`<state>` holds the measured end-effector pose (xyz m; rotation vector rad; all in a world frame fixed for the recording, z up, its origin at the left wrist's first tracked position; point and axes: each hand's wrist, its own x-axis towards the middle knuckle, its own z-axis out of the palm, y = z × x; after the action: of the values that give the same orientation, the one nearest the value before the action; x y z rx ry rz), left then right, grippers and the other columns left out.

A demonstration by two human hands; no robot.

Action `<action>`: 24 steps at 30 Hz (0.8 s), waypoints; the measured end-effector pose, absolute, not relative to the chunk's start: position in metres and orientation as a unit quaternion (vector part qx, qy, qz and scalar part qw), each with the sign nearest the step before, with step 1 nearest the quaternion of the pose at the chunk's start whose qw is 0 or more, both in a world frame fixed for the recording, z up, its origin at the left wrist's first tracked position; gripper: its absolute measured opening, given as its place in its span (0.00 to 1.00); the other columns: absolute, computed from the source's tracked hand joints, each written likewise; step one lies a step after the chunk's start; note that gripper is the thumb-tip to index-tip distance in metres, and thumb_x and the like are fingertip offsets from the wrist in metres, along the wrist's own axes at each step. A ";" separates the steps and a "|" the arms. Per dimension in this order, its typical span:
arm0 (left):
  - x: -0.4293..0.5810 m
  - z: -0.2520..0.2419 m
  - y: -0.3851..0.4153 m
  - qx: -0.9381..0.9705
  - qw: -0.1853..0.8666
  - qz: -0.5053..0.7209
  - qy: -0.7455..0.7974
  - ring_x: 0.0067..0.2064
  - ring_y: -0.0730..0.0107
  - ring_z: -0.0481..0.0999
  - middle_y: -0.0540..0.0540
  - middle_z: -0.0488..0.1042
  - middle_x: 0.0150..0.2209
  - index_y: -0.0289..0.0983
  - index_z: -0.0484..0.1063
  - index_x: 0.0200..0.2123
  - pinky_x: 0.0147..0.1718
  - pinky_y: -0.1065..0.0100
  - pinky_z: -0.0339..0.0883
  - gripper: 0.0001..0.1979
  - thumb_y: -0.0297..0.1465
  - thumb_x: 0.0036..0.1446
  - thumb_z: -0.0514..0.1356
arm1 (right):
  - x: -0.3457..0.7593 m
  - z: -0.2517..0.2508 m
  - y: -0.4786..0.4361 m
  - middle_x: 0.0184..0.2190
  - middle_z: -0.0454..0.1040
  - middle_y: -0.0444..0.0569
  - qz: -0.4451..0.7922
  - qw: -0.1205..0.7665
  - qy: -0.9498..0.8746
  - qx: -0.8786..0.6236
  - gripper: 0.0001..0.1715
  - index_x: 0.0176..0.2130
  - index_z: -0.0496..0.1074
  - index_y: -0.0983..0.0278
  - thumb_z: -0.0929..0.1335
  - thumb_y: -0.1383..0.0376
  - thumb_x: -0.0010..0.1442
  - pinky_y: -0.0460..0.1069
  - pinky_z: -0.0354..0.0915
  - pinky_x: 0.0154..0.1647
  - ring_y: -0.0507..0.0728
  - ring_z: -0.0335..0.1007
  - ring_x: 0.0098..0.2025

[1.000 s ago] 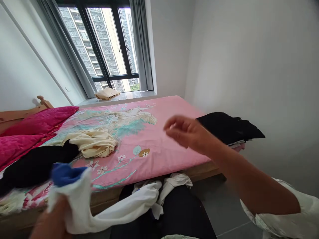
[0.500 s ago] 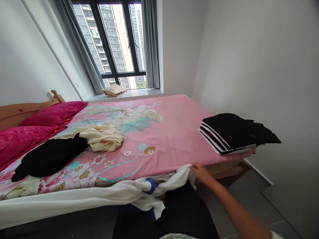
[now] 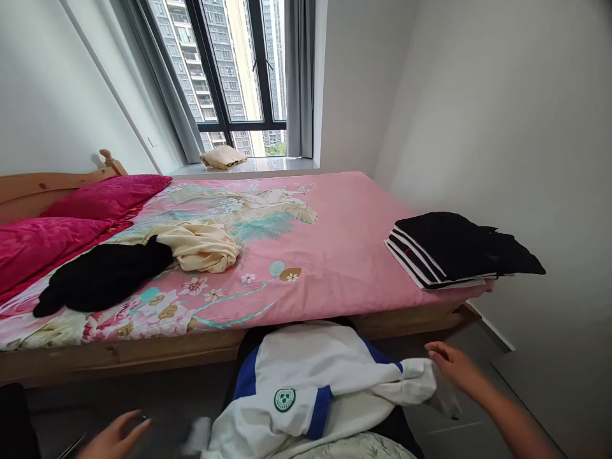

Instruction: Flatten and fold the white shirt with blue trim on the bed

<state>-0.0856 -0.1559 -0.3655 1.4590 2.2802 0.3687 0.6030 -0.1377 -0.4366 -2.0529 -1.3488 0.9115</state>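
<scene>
— Bedroom, pale walls (image 3: 468, 115), daylight; one bed (image 3: 344, 255) in pink printed sheeting, set across the middle. First entries, from the left?

— Headboard (image 3: 43, 185), wooden, far left, one turned post (image 3: 107, 156) showing. Pillows (image 3: 108, 196), two, magenta, lying before it. Black cloth (image 3: 105, 274), one, crumpled, on the near left part of the bed

— And below that, near left?

— Left hand (image 3: 113, 440), bare, thumb and fingers spread and released, apart from the garment

— Toward the middle?

— Cream cloth (image 3: 201, 245), one, bunched, meeting the right end of the black one. Beige bundle (image 3: 223, 157), one, on the far sill (image 3: 268, 164) below the window (image 3: 258, 57). Grey curtains (image 3: 299, 76), hung at either side of the glass

— Item in work?

— White garment (image 3: 315, 357), one, with blue panels and round green badge (image 3: 285, 400); draped over dark-clad knees (image 3: 398, 421), near middle, just beside the bed's edge

— Next?

— Right hand (image 3: 461, 373), bare, fingers curled at the end of the garment's right-hand sleeve (image 3: 415, 376); the cuff is blurred, so I cannot tell whether they grip it

— Last, on the right?

— Folded stack (image 3: 444, 245), black and white layers, black uppermost, at the bed's near right corner
</scene>
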 end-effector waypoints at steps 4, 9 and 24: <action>0.014 -0.381 -0.157 0.651 0.364 0.168 0.645 0.45 0.57 0.75 0.46 0.78 0.41 0.42 0.75 0.39 0.47 0.62 0.68 0.18 0.47 0.49 0.59 | 0.546 -0.438 -0.146 0.37 0.76 0.51 0.369 0.256 -0.551 -0.703 0.21 0.39 0.72 0.62 0.63 0.52 0.50 0.52 0.65 0.44 0.60 0.71 0.41; 0.136 -0.373 -0.166 0.798 0.313 0.118 0.501 0.50 0.56 0.70 0.44 0.74 0.48 0.45 0.74 0.42 0.52 0.58 0.61 0.17 0.37 0.46 0.63 | 0.479 -0.421 -0.157 0.43 0.71 0.50 0.384 0.190 -0.673 -0.603 0.19 0.42 0.71 0.61 0.65 0.62 0.48 0.53 0.61 0.49 0.60 0.66 0.46; 0.112 -0.377 -0.098 0.559 0.419 0.330 0.635 0.38 0.62 0.74 0.46 0.76 0.34 0.37 0.73 0.34 0.40 0.64 0.66 0.19 0.47 0.47 0.61 | 0.433 -0.365 -0.110 0.34 0.72 0.48 0.352 0.335 -0.650 -0.584 0.12 0.36 0.71 0.63 0.62 0.60 0.58 0.49 0.61 0.40 0.56 0.66 0.37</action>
<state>0.1119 -0.0985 -0.3768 1.4014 1.5938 0.8271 0.4327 -0.1098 -0.3652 -1.5234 -1.6970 0.9193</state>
